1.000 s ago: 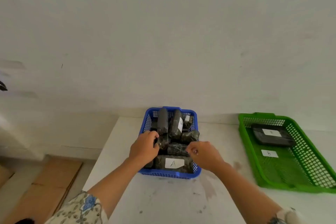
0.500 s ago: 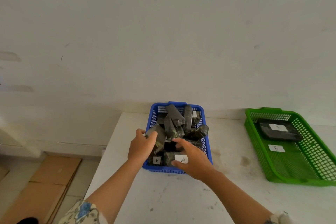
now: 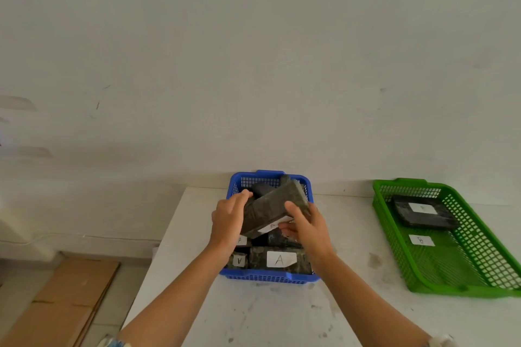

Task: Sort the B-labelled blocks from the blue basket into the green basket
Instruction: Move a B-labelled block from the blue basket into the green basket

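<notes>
The blue basket (image 3: 269,278) sits on the table's middle, full of dark wrapped blocks. A large dark block (image 3: 270,210) is tilted up above the others, with my left hand (image 3: 228,220) on its left side and my right hand (image 3: 307,227) on its right lower end. Its white label is mostly hidden under my right fingers. Below, near the basket's front wall, lie a block labelled A (image 3: 280,259) and a smaller A block (image 3: 239,260). The green basket (image 3: 465,287) stands to the right, holding one dark block (image 3: 424,213) and a loose B label (image 3: 421,240).
The white table (image 3: 270,315) is stained and its left edge runs close to the blue basket. A white wall rises right behind both baskets. Brown cardboard (image 3: 67,304) lies on the floor at lower left.
Both hands have lifted a large block out of the pile and tilted it up. The view has shifted, so the baskets sit a little lower and to the left.
</notes>
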